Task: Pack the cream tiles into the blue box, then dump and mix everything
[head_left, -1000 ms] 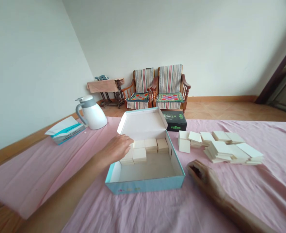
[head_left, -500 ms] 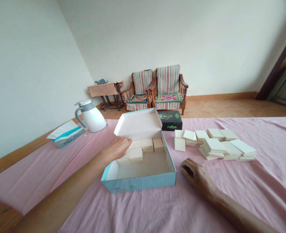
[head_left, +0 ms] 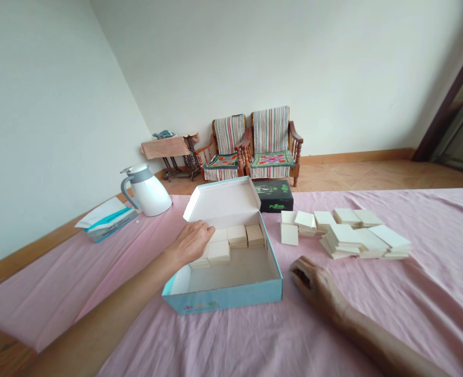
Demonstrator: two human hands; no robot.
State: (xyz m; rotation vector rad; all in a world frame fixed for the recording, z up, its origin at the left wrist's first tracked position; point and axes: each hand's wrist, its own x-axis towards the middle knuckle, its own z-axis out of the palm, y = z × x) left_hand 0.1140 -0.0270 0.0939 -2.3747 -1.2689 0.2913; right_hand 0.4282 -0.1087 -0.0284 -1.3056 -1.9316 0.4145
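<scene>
bare left grip, bare right grip, bare tapering forearms

Free room in box front

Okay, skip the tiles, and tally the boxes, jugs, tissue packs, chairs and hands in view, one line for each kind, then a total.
Boxes: 2, the blue box and the black box
Jugs: 1, the white jug
Tissue packs: 1
Chairs: 2, left chair and right chair
Hands: 2, left hand and right hand
Total: 8
</scene>
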